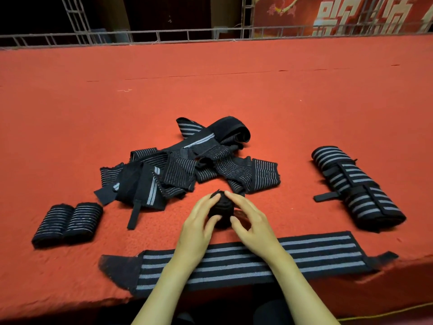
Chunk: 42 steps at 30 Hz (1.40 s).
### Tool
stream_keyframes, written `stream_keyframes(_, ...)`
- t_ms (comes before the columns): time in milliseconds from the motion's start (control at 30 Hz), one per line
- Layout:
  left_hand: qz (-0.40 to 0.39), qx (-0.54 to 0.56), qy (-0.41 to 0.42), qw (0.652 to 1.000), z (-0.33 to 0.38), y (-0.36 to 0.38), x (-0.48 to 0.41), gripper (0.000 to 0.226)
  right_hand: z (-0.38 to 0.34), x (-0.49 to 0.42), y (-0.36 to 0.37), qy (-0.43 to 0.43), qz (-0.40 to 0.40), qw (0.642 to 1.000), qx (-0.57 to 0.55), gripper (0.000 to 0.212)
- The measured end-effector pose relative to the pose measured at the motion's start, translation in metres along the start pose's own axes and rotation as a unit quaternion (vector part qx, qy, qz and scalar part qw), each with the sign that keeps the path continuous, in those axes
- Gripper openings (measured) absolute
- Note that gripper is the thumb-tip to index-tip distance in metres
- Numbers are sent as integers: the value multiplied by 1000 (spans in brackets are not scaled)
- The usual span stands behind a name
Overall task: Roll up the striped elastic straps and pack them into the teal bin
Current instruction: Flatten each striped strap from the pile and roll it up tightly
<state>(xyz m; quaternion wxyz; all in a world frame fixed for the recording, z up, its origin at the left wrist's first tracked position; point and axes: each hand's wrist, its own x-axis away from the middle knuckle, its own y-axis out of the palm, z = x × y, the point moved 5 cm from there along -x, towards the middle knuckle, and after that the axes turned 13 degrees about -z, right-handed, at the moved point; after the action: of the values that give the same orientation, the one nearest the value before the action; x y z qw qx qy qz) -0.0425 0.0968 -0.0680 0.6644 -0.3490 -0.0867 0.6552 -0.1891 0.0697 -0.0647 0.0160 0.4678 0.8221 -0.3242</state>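
Observation:
Between my two hands sits a small black rolled strap (221, 211), its loose tail running back into the tangled pile of black-and-grey striped straps (187, 165). My left hand (199, 221) grips the roll from the left and my right hand (248, 221) grips it from the right. Two finished rolls (68, 222) lie side by side at the left. Larger rolled straps (358, 191) lie in a row at the right. One wide striped strap (234, 261) lies flat along the near table edge under my forearms. No teal bin is in view.
Everything rests on a red felt-covered table (210, 78) whose near edge (70, 308) drops off just below the flat strap. A metal truss railing (164, 35) and a red banner (339, 15) stand beyond the far edge.

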Motion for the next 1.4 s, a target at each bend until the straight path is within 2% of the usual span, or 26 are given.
stream_keyframes(100,-19,27,10,999,-1,-7,-5,57,0,-1,2,-4,2,1000,16,56)
stream_keyframes(167,-38,45,-4,998,-1,-11,-9,57,3,-2,2,4,6,1000,13,55)
stream_keyframes(233,-51,57,-20,997,-1,-11,-9,54,3,-2,3,7,2,1000,10,58)
stream_keyframes(367,-63,50,-28,996,-4,-5,-8,63,0,-3,4,22,-5,1000,-1,63)
stream_keyframes(500,-72,66,-34,995,-1,-5,-10,73,1,-4,1,51,11,997,-50,59)
stream_keyframes(567,-55,120,-60,989,-2,-7,-6,79,-2,-7,0,63,5,995,-81,55)
stream_keyframes(600,-39,156,-79,984,-4,-10,-4,77,-4,-9,1,71,2,992,-106,53)
stream_keyframes(667,-22,206,-106,973,-9,-18,1,57,-7,-14,5,92,-6,978,-185,50)
stream_keyframes(733,-45,206,-122,970,-10,-31,6,37,-12,-22,15,115,-17,958,-262,48)
stream_keyframes(833,-70,197,-151,966,-11,-62,16,35,-23,-38,37,127,-45,945,-298,44)
stream_keyframes(1100,18,195,-201,960,-27,-152,50,31,-75,-102,113,117,-133,939,-296,39)
stream_keyframes(1233,137,222,-252,932,-57,-190,76,29,-92,-125,162,118,-176,937,-279,42)
stream_keyframes(1300,212,219,-271,913,-68,-211,88,30,-97,-135,182,104,-178,954,-218,50)
stream_keyframes(1400,293,198,-286,891,-92,-248,107,26,-108,-147,207,49,-207,975,-68,48)
